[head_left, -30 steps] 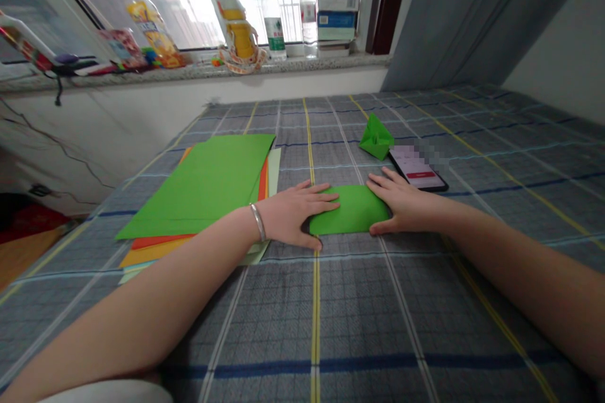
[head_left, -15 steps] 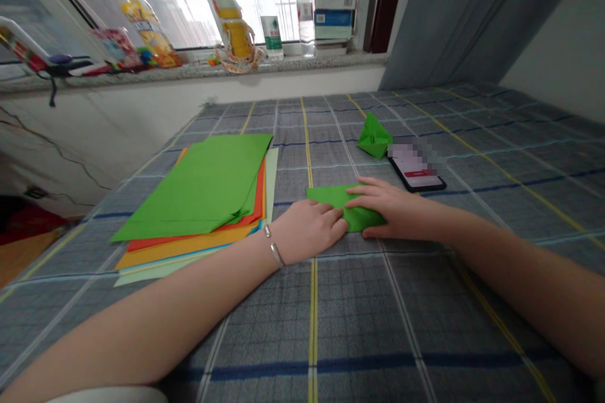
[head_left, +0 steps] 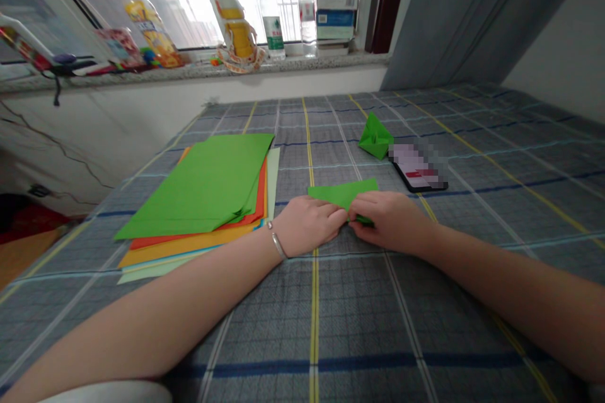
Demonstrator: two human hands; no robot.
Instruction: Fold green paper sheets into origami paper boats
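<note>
Plaid bed by window | left hand [head_left: 309, 225] + right hand [head_left: 385, 217] pinched shut on green paper [head_left: 341, 191] near edge, likely creasing it | paper stack [head_left: 208, 182] left of them

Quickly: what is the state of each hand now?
Left hand: closed, pinching the green paper.
Right hand: closed, pinching the same green paper.

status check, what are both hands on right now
Left hand and right hand both pinched on near edge of folded green sheet. Its far part lies on plaid cloth. Phone and paper stack lie apart, either side.
</note>
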